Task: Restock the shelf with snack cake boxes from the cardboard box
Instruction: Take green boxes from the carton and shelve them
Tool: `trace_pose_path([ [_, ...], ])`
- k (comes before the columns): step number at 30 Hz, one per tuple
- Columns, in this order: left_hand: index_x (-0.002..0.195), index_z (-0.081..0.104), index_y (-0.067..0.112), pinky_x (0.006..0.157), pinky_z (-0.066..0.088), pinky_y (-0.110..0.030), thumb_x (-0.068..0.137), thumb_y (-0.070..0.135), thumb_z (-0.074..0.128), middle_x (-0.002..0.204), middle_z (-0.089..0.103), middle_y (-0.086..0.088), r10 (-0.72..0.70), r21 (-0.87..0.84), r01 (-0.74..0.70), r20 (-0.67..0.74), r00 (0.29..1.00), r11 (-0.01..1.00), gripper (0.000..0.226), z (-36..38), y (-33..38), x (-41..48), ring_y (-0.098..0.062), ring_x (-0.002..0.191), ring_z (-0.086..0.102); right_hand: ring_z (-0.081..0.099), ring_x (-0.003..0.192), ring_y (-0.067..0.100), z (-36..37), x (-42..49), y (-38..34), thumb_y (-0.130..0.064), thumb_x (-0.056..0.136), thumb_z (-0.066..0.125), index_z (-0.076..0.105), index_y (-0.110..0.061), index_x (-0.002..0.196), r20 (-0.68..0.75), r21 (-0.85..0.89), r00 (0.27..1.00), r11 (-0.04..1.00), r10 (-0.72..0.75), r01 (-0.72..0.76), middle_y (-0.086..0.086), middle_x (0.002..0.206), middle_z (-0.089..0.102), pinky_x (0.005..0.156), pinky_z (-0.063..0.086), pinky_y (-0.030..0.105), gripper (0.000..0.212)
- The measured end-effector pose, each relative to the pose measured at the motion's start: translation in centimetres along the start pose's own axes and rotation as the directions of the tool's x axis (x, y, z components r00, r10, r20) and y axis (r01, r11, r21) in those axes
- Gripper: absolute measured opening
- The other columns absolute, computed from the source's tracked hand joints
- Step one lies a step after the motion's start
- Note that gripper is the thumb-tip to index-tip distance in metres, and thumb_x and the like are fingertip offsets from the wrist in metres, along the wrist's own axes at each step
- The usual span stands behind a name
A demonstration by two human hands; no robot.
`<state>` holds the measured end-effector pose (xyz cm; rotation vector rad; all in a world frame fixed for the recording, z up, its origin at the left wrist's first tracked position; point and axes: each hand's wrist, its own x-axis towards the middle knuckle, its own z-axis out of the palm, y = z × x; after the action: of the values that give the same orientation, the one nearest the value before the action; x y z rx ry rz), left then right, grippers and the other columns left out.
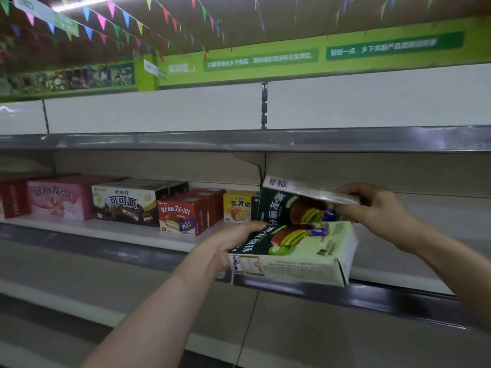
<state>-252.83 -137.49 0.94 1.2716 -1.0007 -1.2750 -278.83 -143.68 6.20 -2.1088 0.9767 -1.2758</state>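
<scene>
The left hand gripped a green box, its fingers hidden beneath; the right hand pinched a blurred upper box.

Glossy cardboard boxes, smooth metal shelf

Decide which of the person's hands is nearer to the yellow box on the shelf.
Left. The left hand, gripping the lower green box, sits just below and right of the yellow box. The right hand holds the upper green box, farther right.
</scene>
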Motion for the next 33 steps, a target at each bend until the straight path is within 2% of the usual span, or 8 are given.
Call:
trace_pose_path([
  [7,0.12,0.058,0.005,0.043,0.054,-0.03,0.096,0.051,0.048,0.085,0.072,-0.019,-0.028,-0.038,0.025,-0.097,0.995,0.999,0.053,-0.2,0.5,0.1,-0.025,0.055,0.069,0.053,0.091,0.002,0.3,-1.6,1.4,0.008,0.076,0.07,0.061,-0.016,0.096,-0.138,-0.29,0.868,0.858,-0.476,0.425,-0.009,0.101,0.056,0.078,0.049,0.018,0.032],
  [11,0.114,0.059,0.026,0.07,0.06,-0.035,0.084,0.078,0.039,0.106,0.072,-0.018,-0.022,0.119,0.04,-0.142,0.99,0.992,0.063,-0.2,0.5,-0.3,-0.026,0.078,0.073,0.051,0.104,0.015,-0.3,-1.4,2.6,0.014,0.068,0.073,0.06,-0.009,0.101,-0.063,-0.483,0.758,0.685,-0.649,0.546,0.01,0.116,0.056,0.085,0.036,0.011,0.042],
  [14,0.129,0.054,0.034,0.108,0.038,-0.052,0.045,0.1,0.049,0.134,0.059,-0.011,-0.023,0.198,0.057,-0.17,0.985,0.979,0.106,-0.3,0.7,-0.1,-0.032,0.123,0.055,0.049,0.108,0.014,0.0,-1.8,2.9,0.013,0.069,0.073,0.052,-0.02,0.103,-0.003,-0.462,0.775,0.688,-0.632,0.559,0.009,0.124,0.05,0.086,0.032,0.011,0.052],
  [18,0.126,0.055,0.028,0.092,0.047,-0.032,0.063,0.085,0.056,0.105,0.074,-0.008,0.034,0.194,0.006,-0.206,0.978,0.981,0.085,-0.1,1.0,0.0,-0.021,0.1,0.07,0.052,0.114,0.013,0.5,-1.9,2.7,0.01,0.076,0.069,0.054,-0.034,0.099,-0.039,-0.311,0.879,0.842,-0.475,0.441,0.002,0.128,0.048,0.086,0.046,0.024,0.052],
  [21,0.123,0.054,0.024,0.107,0.04,-0.048,0.058,0.089,0.054,0.117,0.068,-0.014,0.024,0.239,0.025,-0.199,0.98,0.971,0.091,0.1,0.8,-0.9,-0.032,0.11,0.064,0.065,0.1,0.026,0.6,-1.9,1.3,0.013,0.084,0.057,0.052,-0.026,0.112,-0.041,0.173,0.995,0.98,-0.089,0.095,0.006,0.116,0.06,0.075,0.057,0.023,0.048],
  [24,0.128,0.052,0.024,0.102,0.045,-0.045,0.063,0.088,0.052,0.114,0.069,-0.017,0.037,0.241,0.004,-0.167,0.985,0.97,0.091,0.1,0.8,-1.1,-0.034,0.103,0.067,0.071,0.077,0.025,-0.1,-1.7,0.2,-0.008,0.094,0.051,0.05,-0.012,0.122,0.134,0.557,0.955,0.777,0.265,-0.293,0.015,0.099,0.071,0.065,0.059,0.03,0.028],
  [27,0.124,0.054,0.029,0.107,0.041,-0.048,0.055,0.092,0.055,0.122,0.066,-0.014,0.03,0.286,0.021,-0.171,0.985,0.958,0.093,0.2,0.9,-0.9,-0.033,0.107,0.066,0.071,0.078,0.025,0.2,-1.4,0.0,-0.037,0.094,0.055,0.064,-0.008,0.102,0.241,0.424,0.895,0.789,0.376,-0.446,0.012,0.087,0.074,0.072,0.056,0.034,0.031],
  [33,0.122,0.061,0.048,0.118,0.019,-0.05,0.052,0.1,0.043,0.145,0.049,0.006,0.014,0.299,-0.011,-0.008,1.0,0.954,0.089,0.4,0.9,-0.8,-0.021,0.135,0.044,0.057,0.042,0.01,-0.5,0.1,0.0,-0.022,0.091,0.053,0.058,-0.016,0.075,0.279,0.533,0.824,0.634,0.493,-0.56,0.001,0.057,0.061,0.048,0.048,0.02,0.018],
])
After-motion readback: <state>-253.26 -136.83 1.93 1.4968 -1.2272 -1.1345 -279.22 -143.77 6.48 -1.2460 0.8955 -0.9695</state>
